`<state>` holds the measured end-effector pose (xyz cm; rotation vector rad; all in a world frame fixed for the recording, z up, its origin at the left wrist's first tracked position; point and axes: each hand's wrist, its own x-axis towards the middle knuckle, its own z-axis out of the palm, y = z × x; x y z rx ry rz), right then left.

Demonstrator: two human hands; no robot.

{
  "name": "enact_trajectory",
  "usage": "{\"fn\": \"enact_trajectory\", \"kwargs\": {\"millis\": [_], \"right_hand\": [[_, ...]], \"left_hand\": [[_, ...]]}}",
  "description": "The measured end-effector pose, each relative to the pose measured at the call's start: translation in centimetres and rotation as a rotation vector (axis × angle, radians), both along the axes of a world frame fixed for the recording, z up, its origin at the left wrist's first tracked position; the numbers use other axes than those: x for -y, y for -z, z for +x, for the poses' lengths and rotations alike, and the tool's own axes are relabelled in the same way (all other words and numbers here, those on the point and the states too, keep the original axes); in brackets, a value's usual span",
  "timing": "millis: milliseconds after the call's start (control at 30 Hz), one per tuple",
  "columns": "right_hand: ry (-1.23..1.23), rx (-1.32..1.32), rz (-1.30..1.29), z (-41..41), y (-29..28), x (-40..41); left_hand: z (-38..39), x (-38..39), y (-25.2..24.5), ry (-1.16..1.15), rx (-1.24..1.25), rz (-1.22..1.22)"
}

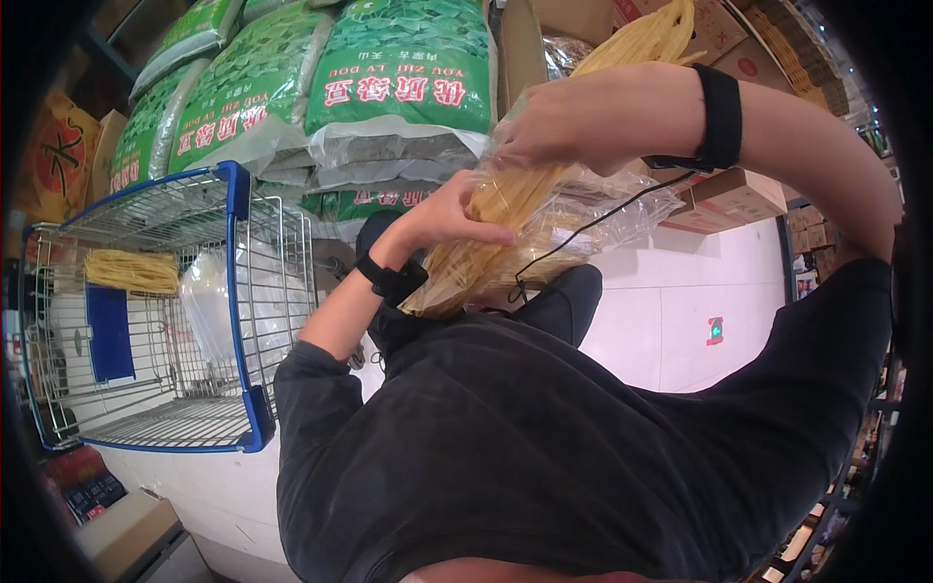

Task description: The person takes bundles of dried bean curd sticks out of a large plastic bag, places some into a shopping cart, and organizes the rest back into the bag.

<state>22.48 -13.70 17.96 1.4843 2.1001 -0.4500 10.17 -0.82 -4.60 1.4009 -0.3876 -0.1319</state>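
Observation:
A long bundle of yellow dried bean-curd sticks point(510, 197) lies slanted before me, its lower part inside a clear plastic bag point(627, 200) and its upper end sticking out at the top. My left hand point(452, 215) grips the lower part through the plastic, thumb across the front. Higher up, my right hand point(576, 124) is closed around the bundle and the bag's edge; its fingertips are partly hidden. More yellow sticks show in clear plastic behind the bag, low by my knees.
A wire shopping cart point(244, 291) with blue edging stands at the left, holding a bundle of yellow dried sticks point(131, 271) and clear plastic bags point(244, 291). Green printed sacks point(401, 58) are stacked ahead. Cardboard boxes point(736, 200) stand at right. A black cable hangs from my right wrist.

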Motion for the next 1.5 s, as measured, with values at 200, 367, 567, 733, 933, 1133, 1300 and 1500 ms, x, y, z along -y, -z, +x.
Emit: {"fn": "enact_trajectory", "kwargs": {"millis": [200,367,567,733,933,1133,1300,1500], "right_hand": [[-0.027,0.070,0.021,0.0,-1.6,0.8],[0.144,0.138,-0.062,0.8,-2.4,1.2],[0.099,0.135,0.082,1.0,-3.3,2.3],[0.052,0.201,0.084,-0.2,-4.1,1.6],[-0.002,0.282,0.094,-1.4,-3.8,0.6],[0.023,-0.003,0.033,-1.7,-5.1,-1.4],[0.187,-0.274,-0.124,0.3,-7.7,-2.5],[0.350,-0.098,-0.260,-2.0,-7.1,-3.2]], "left_hand": [[-2.1,0.2,-0.9,-0.187,-0.022,0.003],[-2.4,0.0,-1.0,-0.106,-0.102,-0.088],[-1.6,-0.6,0.1,-0.011,-0.044,-0.034],[-0.9,-0.5,1.2,-0.162,0.166,-0.162],[-2.0,0.4,-2.2,-0.379,0.287,-0.003],[-2.2,0.4,-2.2,-0.446,0.185,0.065],[-1.8,0.0,-0.7,-0.393,0.200,-0.029],[-2.2,0.3,-2.2,-0.372,0.227,-0.038]]}}
